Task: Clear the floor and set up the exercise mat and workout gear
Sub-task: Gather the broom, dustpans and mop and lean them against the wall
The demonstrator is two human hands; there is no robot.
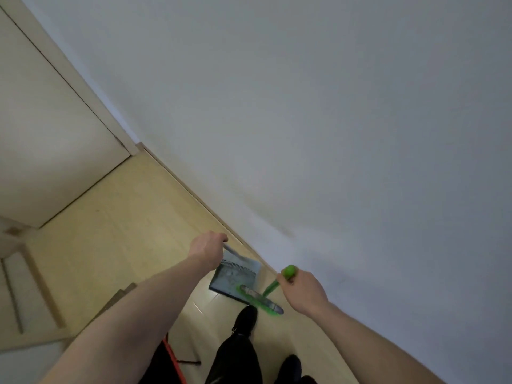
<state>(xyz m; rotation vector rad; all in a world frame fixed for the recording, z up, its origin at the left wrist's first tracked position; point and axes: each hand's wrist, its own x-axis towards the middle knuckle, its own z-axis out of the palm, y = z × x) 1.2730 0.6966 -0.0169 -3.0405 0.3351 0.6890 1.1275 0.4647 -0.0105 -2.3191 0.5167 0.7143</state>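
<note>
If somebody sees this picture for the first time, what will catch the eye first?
The bright green broom stands out, low by the wall, its handle gripped by the right hand. Beside it, the left hand holds the handle of a grey-blue dustpan on the pale wooden floor.

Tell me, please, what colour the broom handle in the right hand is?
Bright green; the broom handle gripped by the right hand shows clearly in the head view.
</note>
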